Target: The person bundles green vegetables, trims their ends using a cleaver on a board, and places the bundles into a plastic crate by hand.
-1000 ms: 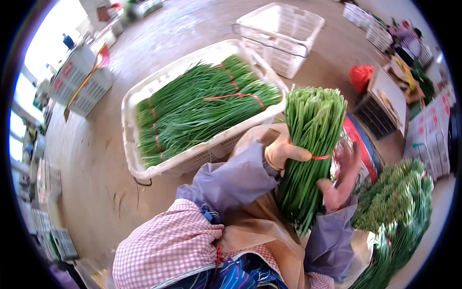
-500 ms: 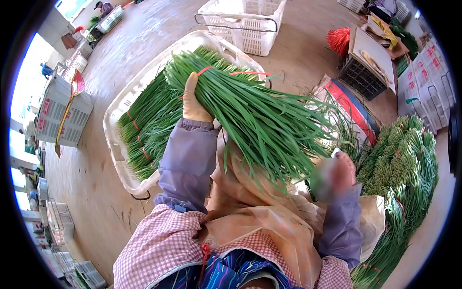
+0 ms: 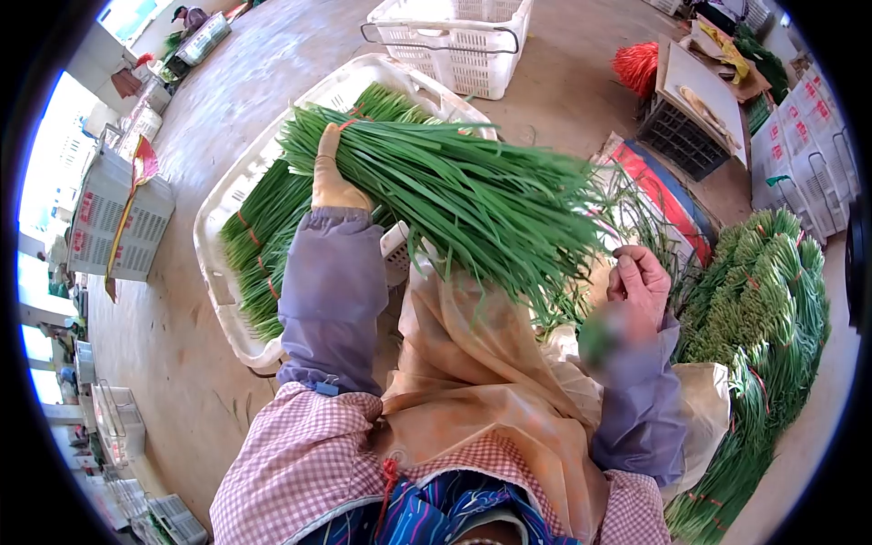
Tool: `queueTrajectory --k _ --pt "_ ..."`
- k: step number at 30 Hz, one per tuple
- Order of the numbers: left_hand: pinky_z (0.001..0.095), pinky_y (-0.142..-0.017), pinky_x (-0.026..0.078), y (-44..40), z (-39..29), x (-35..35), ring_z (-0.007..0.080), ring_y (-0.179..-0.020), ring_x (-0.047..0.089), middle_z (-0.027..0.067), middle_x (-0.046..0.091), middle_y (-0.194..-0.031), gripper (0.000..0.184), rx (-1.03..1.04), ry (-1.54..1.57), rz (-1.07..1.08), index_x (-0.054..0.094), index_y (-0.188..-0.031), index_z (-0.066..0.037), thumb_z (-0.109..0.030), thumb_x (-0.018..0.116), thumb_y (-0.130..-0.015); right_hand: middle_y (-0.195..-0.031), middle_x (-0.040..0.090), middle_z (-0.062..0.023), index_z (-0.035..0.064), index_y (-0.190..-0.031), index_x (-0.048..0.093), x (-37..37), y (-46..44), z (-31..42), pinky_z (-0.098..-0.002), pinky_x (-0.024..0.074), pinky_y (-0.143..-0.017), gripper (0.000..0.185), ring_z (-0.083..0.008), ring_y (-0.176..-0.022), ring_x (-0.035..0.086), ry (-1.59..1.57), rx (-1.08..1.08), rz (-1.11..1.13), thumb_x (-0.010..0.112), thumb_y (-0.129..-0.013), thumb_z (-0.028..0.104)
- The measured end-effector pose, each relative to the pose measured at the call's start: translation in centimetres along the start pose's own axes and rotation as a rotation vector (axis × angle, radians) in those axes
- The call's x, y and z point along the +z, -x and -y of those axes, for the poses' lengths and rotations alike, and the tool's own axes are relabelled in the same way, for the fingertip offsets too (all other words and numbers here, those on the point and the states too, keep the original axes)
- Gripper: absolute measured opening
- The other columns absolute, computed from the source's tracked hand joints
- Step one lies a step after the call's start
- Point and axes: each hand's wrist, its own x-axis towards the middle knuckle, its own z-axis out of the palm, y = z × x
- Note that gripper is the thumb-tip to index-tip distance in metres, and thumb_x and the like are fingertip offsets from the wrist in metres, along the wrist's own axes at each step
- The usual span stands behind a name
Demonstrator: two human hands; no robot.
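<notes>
My left hand point(image 3: 338, 177), in a tan glove, grips a bundle of long green garlic chives point(image 3: 463, 182) near its banded end, thumb on top. A red band point(image 3: 348, 123) circles that end, and the loose leaf tips fan out to the right. My bare right hand point(image 3: 643, 283) is beside those tips, fingers curled in a pinch; whatever is between them is too small to make out. Under the bundle stands a white plastic crate point(image 3: 213, 263) with more banded chives point(image 3: 263, 218) laid in rows. A blurred patch covers part of my right wrist.
A large pile of chives point(image 3: 749, 309) lies at my right. Ahead stands another white crate point(image 3: 445, 59). Red bands point(image 3: 636, 68) hang by a board-topped black crate point(image 3: 686, 136). Stacked white crates point(image 3: 808, 154) stand far right; a person point(image 3: 191, 18) is in the far left background.
My left hand and the chive bundle have shifted left and slightly toward the crate. My right hand has risen beside the leaf tips, its fingers now pinched.
</notes>
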Motion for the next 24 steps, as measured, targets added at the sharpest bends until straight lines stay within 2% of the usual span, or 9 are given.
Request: queueTrajectory --k 4,7,9,11,14,18,21,23,24 --pt "0.0562 -0.09 0.053 -0.1 -1.3 -0.2 0.0342 -0.093 0.069 0.0126 0.072 -0.102 0.023 0.062 0.079 -0.071 0.07 -0.1 -0.007 -0.026 0.073 -0.086 -0.068 0.059 -0.0009 -0.0024 -0.099 0.065 1.2 1.4 0.3 -0.0223 0.0386 -0.05 0.011 -0.0073 -0.058 0.052 0.235 -0.017 -0.024 0.057 -0.093 0.002" --pt "0.0546 -0.088 0.055 0.5 -0.9 0.3 0.033 -0.091 0.069 0.0119 0.073 -0.1 0.02 0.048 0.088 -0.078 0.07 -0.1 -0.006 -0.022 0.073 -0.088 -0.069 0.063 -0.0032 0.0014 -0.106 0.066 4.9 4.4 3.3 -0.0248 0.0484 -0.058 0.018 -0.0122 -0.059 0.058 0.222 -0.21 0.328 0.06 -0.089 0.0" --pt "0.0543 -0.088 0.055 0.6 -0.4 0.5 0.0331 -0.091 0.069 0.012 0.073 -0.099 0.02 0.038 0.097 -0.059 0.069 -0.1 -0.006 -0.022 0.073 -0.088 -0.074 0.066 -0.0089 0.005 -0.111 0.065 8.1 4.0 3.5 -0.028 0.053 -0.064 0.024 -0.0196 -0.062 0.064 0.442 -0.471 0.544 0.065 -0.087 0.002" --pt "0.0529 -0.086 0.057 0.6 0.2 0.9 0.0325 -0.091 0.07 0.012 0.073 -0.099 0.02 0.052 0.095 -0.044 0.069 -0.101 -0.006 -0.021 0.072 -0.088 -0.079 0.067 -0.0128 0.007 -0.112 0.064 11.0 3.8 2.5 -0.0341 0.0542 -0.062 0.029 -0.0284 -0.063 0.065 0.594 -0.643 0.473 0.07 -0.084 0.005" --pt "0.0514 -0.083 0.059 1.0 0.5 1.2 0.0316 -0.088 0.07 0.0124 0.073 -0.099 0.02 0.065 0.105 -0.024 0.069 -0.101 -0.006 -0.021 0.072 -0.088 -0.081 0.068 -0.012 0.0087 -0.11 0.062 13.8 3.0 1.6 -0.0398 0.0535 -0.058 0.028 -0.033 -0.065 0.065 0.786 -0.725 0.39 0.07 -0.084 0.009" --pt "0.0498 -0.079 0.061 1.6 1.0 1.6 0.0312 -0.087 0.071 0.0128 0.073 -0.1 0.021 0.145 0.071 -0.031 0.069 -0.102 -0.005 -0.02 0.072 -0.088 -0.081 0.068 -0.0129 0.0108 -0.106 0.06 14.1 1.7 -0.9 -0.0424 0.0519 -0.055 0.021 -0.0338 -0.064 0.065 0.877 -0.665 0.49 0.066 -0.086 0.013" --pt "0.0502 -0.082 0.06 1.3 1.0 1.2 0.0321 -0.09 0.07 0.0147 0.071 -0.103 0.026 0.146 0.094 -0.019 0.066 -0.108 -0.003 -0.02 0.071 -0.089 -0.064 0.059 -0.0068 0.0034 -0.096 0.063 13.8 2.2 -0.2 -0.0305 0.0433 -0.049 0.005 -0.0189 -0.05 0.053 0.495 -0.562 0.503 0.061 -0.092 0.005" --pt "0.0506 -0.082 0.06 1.5 1.1 1.3 0.0324 -0.091 0.069 0.0154 0.07 -0.106 0.029 0.16 0.083 -0.037 0.065 -0.111 -0.003 -0.02 0.071 -0.089 -0.058 0.054 0.0002 -0.0001 -0.093 0.063 13.1 2.4 -0.5 -0.0237 0.0385 -0.048 0.007 -0.0047 -0.052 0.049 0.275 -0.416 0.457 0.059 -0.096 0.005" --pt "0.0505 -0.082 0.06 1.6 1.1 1.5 0.0323 -0.091 0.069 0.0153 0.07 -0.105 0.028 0.149 0.094 -0.035 0.065 -0.111 -0.003 -0.02 0.071 -0.089 -0.059 0.054 0.0004 -0.0003 -0.093 0.063 12.8 2.6 -0.1 -0.0226 0.0371 -0.046 0.009 -0.0055 -0.051 0.048 0.194 -0.337 0.414 0.058 -0.097 0.006"
